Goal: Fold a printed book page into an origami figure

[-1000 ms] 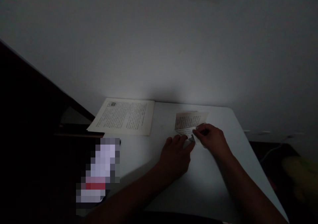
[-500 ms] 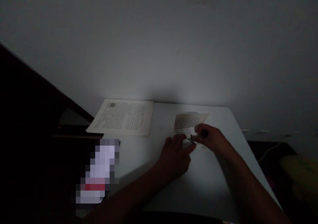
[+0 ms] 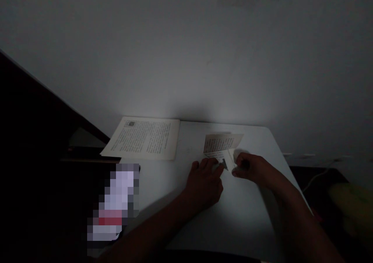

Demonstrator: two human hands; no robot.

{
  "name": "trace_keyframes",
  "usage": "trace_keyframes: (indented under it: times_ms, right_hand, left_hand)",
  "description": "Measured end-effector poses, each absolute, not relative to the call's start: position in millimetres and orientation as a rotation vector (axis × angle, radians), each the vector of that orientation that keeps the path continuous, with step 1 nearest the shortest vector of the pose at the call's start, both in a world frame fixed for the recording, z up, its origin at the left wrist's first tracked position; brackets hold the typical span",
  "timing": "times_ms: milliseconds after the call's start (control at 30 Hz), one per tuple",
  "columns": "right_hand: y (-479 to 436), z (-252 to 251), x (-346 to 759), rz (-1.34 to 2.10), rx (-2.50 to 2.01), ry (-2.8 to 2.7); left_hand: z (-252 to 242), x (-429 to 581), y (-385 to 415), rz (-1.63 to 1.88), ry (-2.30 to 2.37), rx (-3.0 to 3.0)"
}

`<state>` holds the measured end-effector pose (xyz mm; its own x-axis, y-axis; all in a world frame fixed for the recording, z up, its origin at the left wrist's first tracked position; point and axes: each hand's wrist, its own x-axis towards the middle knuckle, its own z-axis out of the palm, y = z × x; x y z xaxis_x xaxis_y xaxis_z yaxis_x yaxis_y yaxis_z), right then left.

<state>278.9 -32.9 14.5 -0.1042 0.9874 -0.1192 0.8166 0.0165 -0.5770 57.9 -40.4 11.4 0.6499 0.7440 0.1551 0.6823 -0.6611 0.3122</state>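
Note:
A folded sheet of printed paper lies on the white table, its far part showing dark text and its near part a white flap with a small dark grey patch. My left hand rests palm down at the paper's near left side, fingers stretched out and pressing on its lower edge. At the right edge of the paper is my right hand, its fingers bent and the thumb below, on the white flap. Shadow hides the exact contact of those fingertips.
Printed pages with a square code lie at the table's back left. A pixelated, bright phone-like object is at the left edge. A pale wall stands behind the white table. A cable runs at right.
My right hand has moved right and slightly down, away from my left fingers. More of the white flap and dark patch now shows. My left hand has hardly moved.

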Motion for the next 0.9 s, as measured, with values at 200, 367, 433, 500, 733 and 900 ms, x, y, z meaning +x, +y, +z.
trace_keyframes:
  times_ms: [200,367,433,500,733,900]
  right_hand:
    - [-35,9,285,0.760,-1.798,-1.990]
    - [-34,6,277,0.650,-1.724,-1.882]
    - [-32,6,271,0.531,-1.664,-1.886]
    - [-29,5,264,0.422,-1.592,-2.008]
    - [-24,4,255,0.160,-1.679,-2.219]
    - [-24,0,259,0.154,-1.712,-2.161]
  left_hand:
    - [11,59,-41,0.398,1.167,2.656]
    - [9,60,-41,0.433,1.131,2.650]
    - [7,59,-40,0.444,1.122,2.646]
    - [5,59,-39,0.468,1.139,2.638]
    - [3,58,-39,0.491,1.204,2.619]
    - [3,57,-39,0.505,1.209,2.610]
